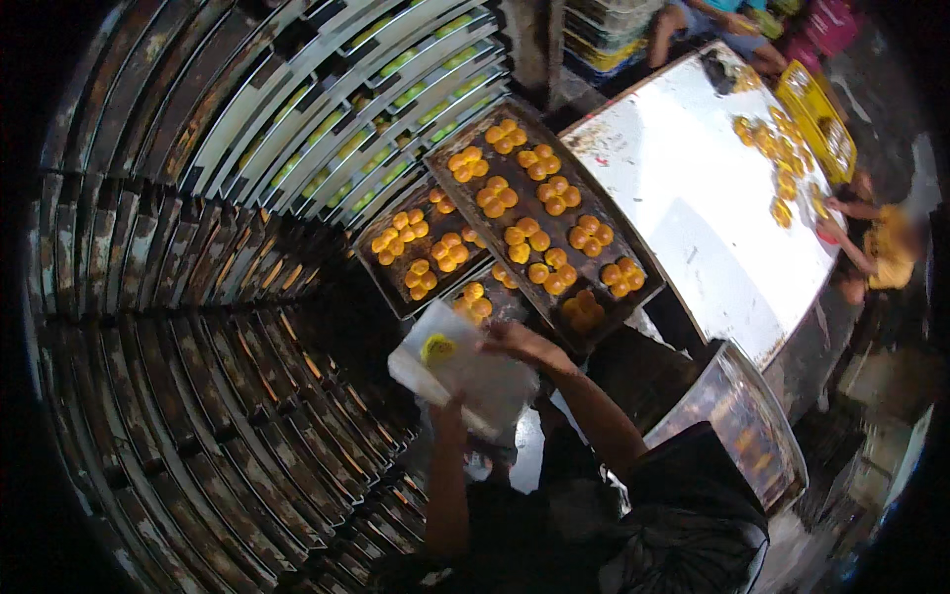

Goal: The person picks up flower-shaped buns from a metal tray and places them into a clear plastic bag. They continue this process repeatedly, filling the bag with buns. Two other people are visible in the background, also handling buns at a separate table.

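Note:
A stack of translucent plastic bags [486, 379] with a yellow printed mark lies across my left hand [447, 416], which grips its near edge. At the far right edge of the stack, the bent fingers of my right hand [519, 345] hold the plastic; they are slightly blurred. Just beyond my hands, a dark metal baking tray [531, 215] carries clusters of round golden buns [527, 236]. Partly under it is a second tray [397, 289] with more bun clusters [450, 251]. Another bun cluster [475, 301] shows between that tray and the bags.
Tall stacks of worn baking trays [185, 386] rise at my left. Trays with green items [334, 148] stand beyond them. A white-topped table [668, 200] holds bagged buns [775, 148], beside a yellow crate [816, 122]. A clear plastic tub [735, 431] is at my right. Two people sit around the table.

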### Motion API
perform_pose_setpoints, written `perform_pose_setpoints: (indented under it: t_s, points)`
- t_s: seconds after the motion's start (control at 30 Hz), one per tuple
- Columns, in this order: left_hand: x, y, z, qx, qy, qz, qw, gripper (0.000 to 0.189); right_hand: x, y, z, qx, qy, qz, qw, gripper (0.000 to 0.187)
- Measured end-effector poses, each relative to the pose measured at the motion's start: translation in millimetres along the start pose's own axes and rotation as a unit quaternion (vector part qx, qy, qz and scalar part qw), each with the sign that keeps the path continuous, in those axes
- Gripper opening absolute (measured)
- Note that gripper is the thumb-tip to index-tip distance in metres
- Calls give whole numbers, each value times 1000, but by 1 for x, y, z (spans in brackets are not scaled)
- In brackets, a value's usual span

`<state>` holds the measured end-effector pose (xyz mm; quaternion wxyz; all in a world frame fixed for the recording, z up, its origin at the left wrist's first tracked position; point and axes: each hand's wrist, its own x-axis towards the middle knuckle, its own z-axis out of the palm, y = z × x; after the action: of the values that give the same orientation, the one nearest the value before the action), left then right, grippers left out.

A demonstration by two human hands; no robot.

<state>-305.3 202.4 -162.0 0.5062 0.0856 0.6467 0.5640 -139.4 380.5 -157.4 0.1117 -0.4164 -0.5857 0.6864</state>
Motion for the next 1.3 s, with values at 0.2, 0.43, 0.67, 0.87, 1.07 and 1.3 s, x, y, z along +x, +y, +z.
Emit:
perform_pose_setpoints:
  t_s: [0.2,0.43,0.67,0.87,1.07,1.3]
  points:
    - [-65,-42,-146,298,173,-91,934,41,69,221,-21,-208,170,324,907,64]
    - [-133,-97,-187,144,298,-261,907,47,45,383,61,-274,375,247,850,59]
    - [-124,-107,-157,150,270,-294,905,45,70,283,191,96,157,189,965,64]
    - [-129,-110,-167,151,259,-304,904,44,126,268,74,-310,446,173,822,72]
    - [-123,-133,-181,146,253,-319,902,44,173,331,-39,172,434,291,835,59]
    - [-127,-137,-190,161,221,-288,918,43,176,343,8,103,239,155,953,29]
